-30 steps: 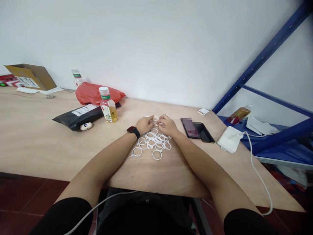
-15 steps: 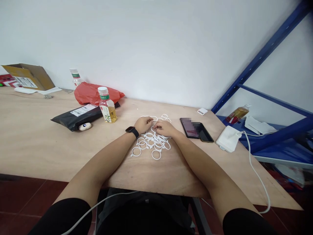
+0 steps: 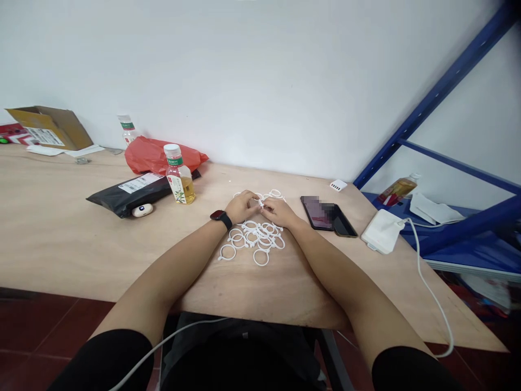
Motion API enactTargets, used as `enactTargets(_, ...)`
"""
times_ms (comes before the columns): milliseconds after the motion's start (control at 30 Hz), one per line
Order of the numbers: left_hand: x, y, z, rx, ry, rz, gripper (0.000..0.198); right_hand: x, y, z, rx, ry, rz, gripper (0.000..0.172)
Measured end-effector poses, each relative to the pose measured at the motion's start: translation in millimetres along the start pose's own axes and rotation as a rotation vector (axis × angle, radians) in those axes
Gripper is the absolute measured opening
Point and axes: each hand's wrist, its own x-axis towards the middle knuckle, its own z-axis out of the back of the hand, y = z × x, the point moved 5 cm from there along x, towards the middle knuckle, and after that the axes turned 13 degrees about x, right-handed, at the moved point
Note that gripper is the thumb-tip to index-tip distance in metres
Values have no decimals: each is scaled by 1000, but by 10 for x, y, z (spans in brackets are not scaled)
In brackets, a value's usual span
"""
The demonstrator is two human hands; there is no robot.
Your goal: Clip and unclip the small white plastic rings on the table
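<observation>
A heap of several white plastic rings (image 3: 254, 239) lies on the wooden table (image 3: 65, 233) in front of me. My left hand (image 3: 241, 206), with a black watch on its wrist, and my right hand (image 3: 277, 211) meet at the far side of the heap. Both hands have their fingers pinched together on one white ring (image 3: 260, 202) between them. A few more white rings (image 3: 275, 193) lie just beyond the hands.
A bottle of yellow drink (image 3: 179, 175), a black parcel bag (image 3: 130, 191), a red bag (image 3: 157, 155) and a cardboard box (image 3: 49, 126) sit to the left. Two phones (image 3: 328, 215), a white charger (image 3: 383, 231) with cable and a blue rack (image 3: 448, 163) are to the right.
Both hands stayed together at the far side of the heap, shifting slightly while working a ring between their fingertips. The heap itself has not moved.
</observation>
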Motion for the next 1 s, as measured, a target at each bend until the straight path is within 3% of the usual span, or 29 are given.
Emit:
enactTargets(100, 7, 46, -19, -35, 22, 71, 30, 8, 36, 2, -21, -24, -4, 26)
enactTargets(233, 18, 4, -33, -72, 60, 19, 26, 10, 33, 4, 3, -53, -24, 23)
enactTargets(333, 22, -26, -16, 4, 67, 13, 25, -5, 6, 51, 98, -166, -70, 14)
enactTargets(467, 17, -40, -8, 95, 68, 28, 27, -28, -33, 102, 213, -312, -123, 26)
enactTargets(733, 16, -74, -24, 120, 111, -44, 24, -3, -41, 41, 246, -349, -179, 18)
enactTargets(867, 14, -100, -41, 133, 155, -57, 20, 25, -1, 1, 219, -294, -166, 8)
enactTargets(1000, 10, -131, -44, 181, 163, -79, 22, 54, 4, -23, 191, -212, -154, 14)
